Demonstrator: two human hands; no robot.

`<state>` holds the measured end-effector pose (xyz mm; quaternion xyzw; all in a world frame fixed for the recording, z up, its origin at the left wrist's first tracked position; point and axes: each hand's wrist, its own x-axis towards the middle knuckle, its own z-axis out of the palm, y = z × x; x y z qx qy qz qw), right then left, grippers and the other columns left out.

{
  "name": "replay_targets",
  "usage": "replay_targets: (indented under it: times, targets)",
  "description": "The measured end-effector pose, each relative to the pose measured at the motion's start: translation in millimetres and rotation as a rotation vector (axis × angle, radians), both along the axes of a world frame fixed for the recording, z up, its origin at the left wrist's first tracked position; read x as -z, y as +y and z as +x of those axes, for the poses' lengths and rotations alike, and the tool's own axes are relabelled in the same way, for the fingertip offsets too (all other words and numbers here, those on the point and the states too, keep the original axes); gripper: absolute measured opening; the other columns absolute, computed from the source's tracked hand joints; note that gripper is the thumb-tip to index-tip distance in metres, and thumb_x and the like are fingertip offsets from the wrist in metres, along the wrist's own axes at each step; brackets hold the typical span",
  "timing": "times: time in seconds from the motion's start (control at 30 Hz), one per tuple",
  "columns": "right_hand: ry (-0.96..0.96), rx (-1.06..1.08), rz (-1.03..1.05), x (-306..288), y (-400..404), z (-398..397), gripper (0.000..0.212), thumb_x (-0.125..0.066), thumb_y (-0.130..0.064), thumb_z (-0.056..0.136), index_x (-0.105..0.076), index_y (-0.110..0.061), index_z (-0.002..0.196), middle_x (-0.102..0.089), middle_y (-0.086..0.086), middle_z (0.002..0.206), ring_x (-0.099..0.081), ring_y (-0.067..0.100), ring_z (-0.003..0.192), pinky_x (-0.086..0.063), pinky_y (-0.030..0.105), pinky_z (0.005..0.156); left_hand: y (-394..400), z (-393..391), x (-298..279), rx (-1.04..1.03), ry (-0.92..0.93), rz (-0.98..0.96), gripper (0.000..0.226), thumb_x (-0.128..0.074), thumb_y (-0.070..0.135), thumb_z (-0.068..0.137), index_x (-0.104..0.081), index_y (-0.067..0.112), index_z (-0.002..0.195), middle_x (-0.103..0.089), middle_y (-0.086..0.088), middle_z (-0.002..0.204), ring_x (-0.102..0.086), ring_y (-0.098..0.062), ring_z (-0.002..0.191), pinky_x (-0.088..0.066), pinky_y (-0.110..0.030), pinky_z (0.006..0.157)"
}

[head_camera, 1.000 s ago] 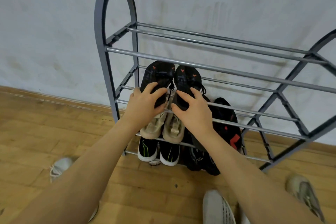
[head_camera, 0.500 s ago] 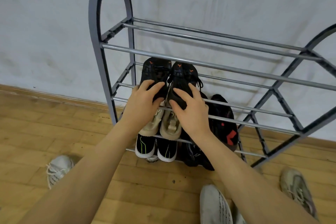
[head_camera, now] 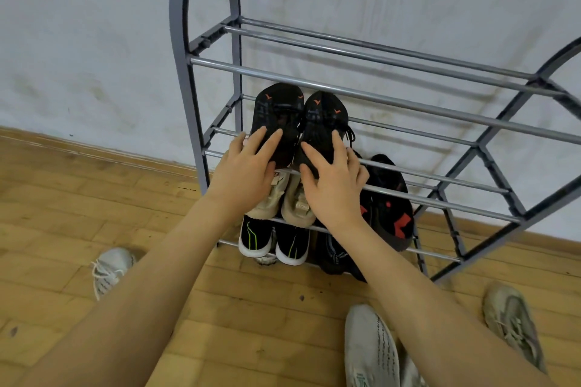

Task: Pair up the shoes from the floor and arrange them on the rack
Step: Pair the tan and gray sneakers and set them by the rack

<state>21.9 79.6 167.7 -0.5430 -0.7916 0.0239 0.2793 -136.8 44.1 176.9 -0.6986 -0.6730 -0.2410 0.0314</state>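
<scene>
A grey metal shoe rack (head_camera: 377, 97) stands against the wall. Two black shoes with orange marks lie side by side on its second tier, toes to the wall: the left shoe (head_camera: 278, 110) and the right shoe (head_camera: 327, 118). My left hand (head_camera: 248, 166) rests on the heel of the left one, fingers spread. My right hand (head_camera: 333, 182) grips the heel of the right one. A beige pair (head_camera: 294, 201) sits one tier below. A black pair with white soles (head_camera: 273, 242) is on the bottom tier.
A black and red shoe (head_camera: 390, 204) leans in the rack to the right of my hands. On the wooden floor lie a white sneaker (head_camera: 110, 270) at left, a white knit sneaker (head_camera: 371, 349) at bottom centre and a grey sneaker (head_camera: 512, 320) at right.
Both hands have slid the black pair further back on the tier and closer together. My fingers have loosened and spread over the heels.
</scene>
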Motion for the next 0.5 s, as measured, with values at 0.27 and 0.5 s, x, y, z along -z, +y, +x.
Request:
replay_targets:
  times: [0.27,0.5]
  targets:
    - [0.085,-0.155,0.156,-10,-63,-36,0.035,-0.044,-0.038,0.09,-0.066,-0.026,0.115,-0.05,0.005,0.137,-0.04,0.03,0.124,-0.025,0.043,0.099,-89,-36,-12,-0.123,0.002,0.022,0.039,-0.051,0.022,0.092,-0.051,0.007,0.128,-0.048,-0.018,0.135,-0.04,-0.042,0.123,-0.042,-0.057,0.092]
    - [0.134,-0.487,-0.043,6,-145,-117,0.033,-0.044,-0.032,0.092,-0.067,-0.017,0.11,-0.064,0.005,0.113,-0.058,0.029,0.102,-0.046,0.048,0.087,-212,-101,6,-0.391,-0.082,-0.092,0.04,-0.047,0.027,0.094,-0.047,0.014,0.132,-0.041,-0.01,0.142,-0.035,-0.036,0.127,-0.034,-0.047,0.101]
